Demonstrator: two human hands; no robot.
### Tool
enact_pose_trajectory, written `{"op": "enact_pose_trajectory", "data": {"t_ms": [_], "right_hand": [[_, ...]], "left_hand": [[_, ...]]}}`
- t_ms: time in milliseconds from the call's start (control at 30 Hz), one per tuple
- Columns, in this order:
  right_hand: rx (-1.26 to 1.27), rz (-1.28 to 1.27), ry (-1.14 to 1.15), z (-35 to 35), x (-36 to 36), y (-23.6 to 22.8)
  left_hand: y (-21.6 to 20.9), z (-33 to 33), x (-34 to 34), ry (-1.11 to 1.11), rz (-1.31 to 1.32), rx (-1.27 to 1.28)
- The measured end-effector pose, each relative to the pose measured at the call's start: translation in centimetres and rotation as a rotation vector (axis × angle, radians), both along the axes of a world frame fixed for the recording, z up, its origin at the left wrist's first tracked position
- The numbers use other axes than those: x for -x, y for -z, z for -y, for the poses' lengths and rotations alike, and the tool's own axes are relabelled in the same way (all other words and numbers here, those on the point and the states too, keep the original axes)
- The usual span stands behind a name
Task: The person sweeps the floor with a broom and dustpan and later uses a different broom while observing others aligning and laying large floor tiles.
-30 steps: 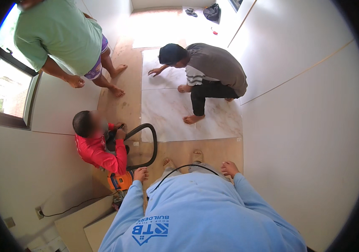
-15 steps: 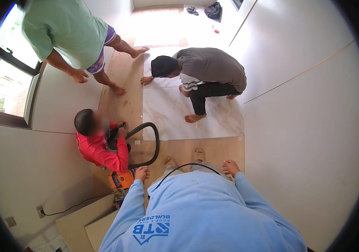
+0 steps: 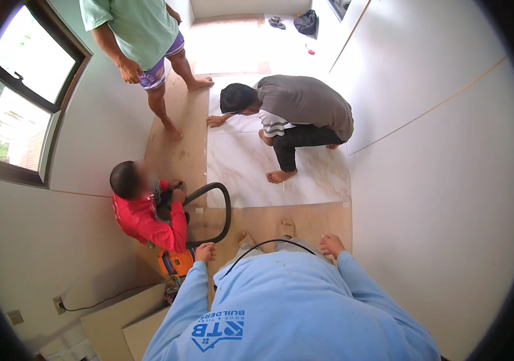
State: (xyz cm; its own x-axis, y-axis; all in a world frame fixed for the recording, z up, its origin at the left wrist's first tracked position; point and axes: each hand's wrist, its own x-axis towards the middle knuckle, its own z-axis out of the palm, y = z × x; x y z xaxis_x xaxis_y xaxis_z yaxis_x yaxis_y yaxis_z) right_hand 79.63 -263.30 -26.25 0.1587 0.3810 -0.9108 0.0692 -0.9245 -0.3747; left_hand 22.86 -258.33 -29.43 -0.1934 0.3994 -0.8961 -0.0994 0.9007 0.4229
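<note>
My left hand [image 3: 205, 253] hangs by my hip with its fingers loosely bent, holding nothing I can see. It is nearest to the orange and black vacuum cleaner [image 3: 176, 262] and its thick black hose [image 3: 228, 216]. On my other side, my right hand [image 3: 331, 245] hangs near my thigh, fingers loose and apart from any object. A thin black cord [image 3: 269, 242] curves across the front of my light blue shirt. Ahead of my feet lie large white marbled tiles [image 3: 239, 174] on a brown floor.
One person [image 3: 308, 108] squats on the tiles, a hand at their left edge. A person in red [image 3: 148, 222] crouches at the left with the hose. Another in a green shirt [image 3: 139, 36] stands beyond. Boards [image 3: 112, 319] lie at lower left; a power cord [image 3: 109, 297] reaches a wall socket.
The view has tilted slightly, so the room sits lower in it. The standing person is more upright in the picture. My hands stay by my sides.
</note>
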Motion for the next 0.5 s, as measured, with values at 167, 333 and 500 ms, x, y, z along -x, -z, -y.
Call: {"op": "enact_pose_trajectory", "data": {"t_ms": [167,333,500], "right_hand": [[0.017,-0.035,0.034,0.4,0.1,-0.5],[0.012,-0.004,0.015,0.4,0.3,-0.4],[-0.006,-0.004,0.06,0.2,0.6,-0.2]], "left_hand": [[-1.0,0.1,-0.5,-0.011,0.022,-0.003],[-1.1,0.0,-0.3,-0.039,0.042,0.004],[-0.5,0.0,-0.1,-0.042,0.038,-0.009]]}}
